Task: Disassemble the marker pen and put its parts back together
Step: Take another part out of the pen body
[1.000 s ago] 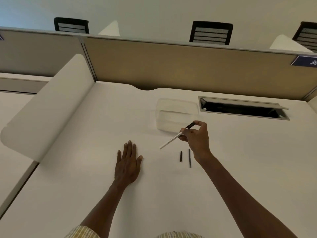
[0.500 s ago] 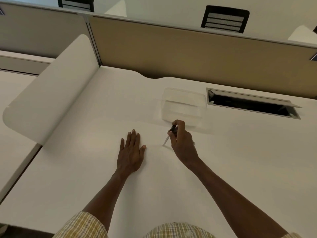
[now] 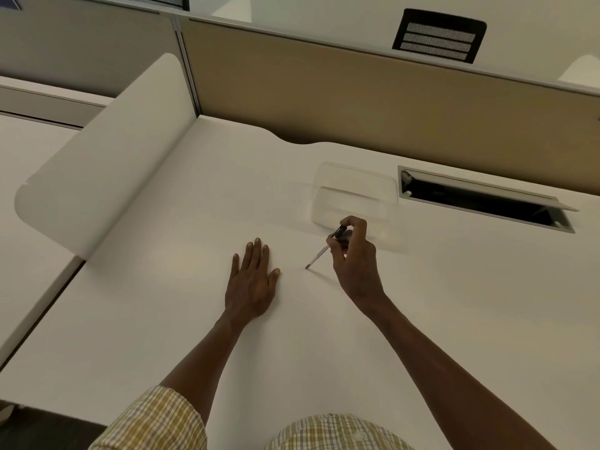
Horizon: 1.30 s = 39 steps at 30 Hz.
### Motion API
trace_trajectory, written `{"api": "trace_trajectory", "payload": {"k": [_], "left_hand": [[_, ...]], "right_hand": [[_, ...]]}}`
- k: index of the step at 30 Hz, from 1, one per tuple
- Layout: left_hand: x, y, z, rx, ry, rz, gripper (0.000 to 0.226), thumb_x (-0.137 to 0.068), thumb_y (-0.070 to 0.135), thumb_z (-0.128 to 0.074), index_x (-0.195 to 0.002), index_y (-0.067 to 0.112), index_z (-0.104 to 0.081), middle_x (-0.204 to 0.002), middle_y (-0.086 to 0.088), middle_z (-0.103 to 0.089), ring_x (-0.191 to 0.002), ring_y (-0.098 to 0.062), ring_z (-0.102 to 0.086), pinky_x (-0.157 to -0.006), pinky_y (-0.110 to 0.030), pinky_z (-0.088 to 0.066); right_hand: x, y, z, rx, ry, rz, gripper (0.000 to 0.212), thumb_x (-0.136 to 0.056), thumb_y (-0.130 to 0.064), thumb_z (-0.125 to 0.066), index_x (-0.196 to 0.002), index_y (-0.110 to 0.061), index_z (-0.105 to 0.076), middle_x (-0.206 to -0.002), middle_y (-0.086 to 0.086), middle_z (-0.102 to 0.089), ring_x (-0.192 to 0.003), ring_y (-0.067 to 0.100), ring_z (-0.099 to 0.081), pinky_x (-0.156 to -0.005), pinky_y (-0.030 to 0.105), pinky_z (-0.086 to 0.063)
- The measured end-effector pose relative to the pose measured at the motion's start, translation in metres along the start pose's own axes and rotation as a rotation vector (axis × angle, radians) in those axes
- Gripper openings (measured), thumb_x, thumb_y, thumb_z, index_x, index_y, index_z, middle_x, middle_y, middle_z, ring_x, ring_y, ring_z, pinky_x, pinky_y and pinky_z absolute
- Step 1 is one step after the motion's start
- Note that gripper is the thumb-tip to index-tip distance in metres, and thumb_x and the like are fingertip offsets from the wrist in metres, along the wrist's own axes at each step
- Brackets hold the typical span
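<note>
the right hand (image 3: pixel 355 261) pinches the marker pen (image 3: pixel 324 250) near its dark upper end, thumb and fingers curled round the barrel. the pen is tilted, its lower tip touching or just above the tabletop (image 3: pixel 162 319); contact cannot be confirmed. this tilt resembles a writing grip and probably steadies the barrel against the surface while the hand works on the dark end. whether that end is a cap or a plug cannot be told.

the left hand (image 3: pixel 253 280) lies flat, palm down, fingers straight and close together, near the pen tip but apart from it. it holds nothing. it probably braces the body, within easy reach of the pen.

no loose pen parts show on the tabletop; the right hand and forearm may hide some.

the tabletop is plain off-white. a clear plastic tray (image 3: pixel 354 196) sits just beyond the right hand. right of it is an open cable slot (image 3: pixel 480 199) with a raised flap. a tan partition (image 3: pixel 357 102) closes the far edge, and a white curved divider (image 3: pixel 107 157) stands on the left. a black chair back (image 3: pixel 438 35) shows behind the partition.
</note>
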State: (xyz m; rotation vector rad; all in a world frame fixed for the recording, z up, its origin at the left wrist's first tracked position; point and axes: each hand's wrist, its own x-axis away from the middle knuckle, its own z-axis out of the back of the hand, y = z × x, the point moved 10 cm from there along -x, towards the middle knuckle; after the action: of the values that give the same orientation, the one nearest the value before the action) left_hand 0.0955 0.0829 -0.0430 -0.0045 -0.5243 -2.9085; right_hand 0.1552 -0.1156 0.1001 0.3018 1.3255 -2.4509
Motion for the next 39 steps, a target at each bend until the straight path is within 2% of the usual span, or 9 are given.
{"api": "trace_trajectory", "payload": {"k": [7,12,17,26,31,39], "left_hand": [[0.001,0.001,0.001,-0.007,-0.005,0.000,0.062,-0.103,0.042,-0.025,-0.156,0.011,-0.010,-0.165,-0.006,0.002,-0.152,-0.020,0.005,-0.123,-0.046,-0.002],[0.001,0.000,0.001,-0.014,-0.014,0.008,0.063,-0.103,0.043,-0.023,-0.156,0.012,-0.008,-0.165,-0.006,0.004,-0.152,-0.019,0.006,-0.123,-0.045,-0.001],[0.002,0.000,0.001,-0.009,-0.008,0.007,0.063,-0.103,0.043,-0.023,-0.156,0.012,-0.008,-0.165,-0.005,0.004,-0.152,-0.018,0.007,-0.123,-0.045,0.000],[0.001,-0.001,0.000,-0.005,-0.012,0.008,0.063,-0.103,0.044,-0.022,-0.156,0.013,-0.007,-0.165,-0.004,0.006,-0.152,-0.017,0.009,-0.123,-0.043,0.003],[0.002,0.000,0.001,-0.009,-0.010,0.006,0.062,-0.103,0.043,-0.023,-0.156,0.012,-0.008,-0.165,-0.005,0.005,-0.152,-0.018,0.008,-0.123,-0.044,0.001],[0.002,0.001,0.000,-0.018,-0.028,0.008,0.063,-0.104,0.043,-0.023,-0.156,0.012,-0.006,-0.165,-0.006,0.006,-0.152,-0.019,0.009,-0.123,-0.044,0.002]], "right_hand": [[-0.009,-0.015,0.018,-0.056,0.072,0.048,0.033,-0.093,-0.011,-0.059,-0.114,-0.025,-0.038,-0.087,-0.008,-0.068,-0.079,0.001,-0.067,-0.069,0.015,-0.052],[-0.013,-0.024,0.028,-0.078,0.121,0.091,0.032,-0.093,-0.011,-0.060,-0.114,-0.023,-0.039,-0.088,-0.010,-0.066,-0.082,-0.003,-0.066,-0.072,0.009,-0.051],[-0.017,-0.026,0.027,-0.080,0.106,0.088,0.033,-0.093,-0.011,-0.060,-0.113,-0.025,-0.038,-0.087,-0.013,-0.066,-0.081,-0.004,-0.067,-0.071,0.008,-0.050],[-0.020,-0.021,0.035,-0.106,0.125,0.074,0.033,-0.093,-0.011,-0.059,-0.114,-0.023,-0.038,-0.090,-0.005,-0.070,-0.082,0.000,-0.068,-0.073,0.011,-0.051],[-0.022,-0.020,0.038,-0.102,0.128,0.065,0.034,-0.092,-0.009,-0.060,-0.114,-0.023,-0.038,-0.088,-0.007,-0.068,-0.081,-0.005,-0.066,-0.071,0.004,-0.046],[-0.019,-0.020,0.040,-0.110,0.124,0.058,0.034,-0.092,-0.008,-0.060,-0.113,-0.024,-0.038,-0.089,-0.006,-0.069,-0.083,-0.003,-0.067,-0.071,0.004,-0.047]]}}
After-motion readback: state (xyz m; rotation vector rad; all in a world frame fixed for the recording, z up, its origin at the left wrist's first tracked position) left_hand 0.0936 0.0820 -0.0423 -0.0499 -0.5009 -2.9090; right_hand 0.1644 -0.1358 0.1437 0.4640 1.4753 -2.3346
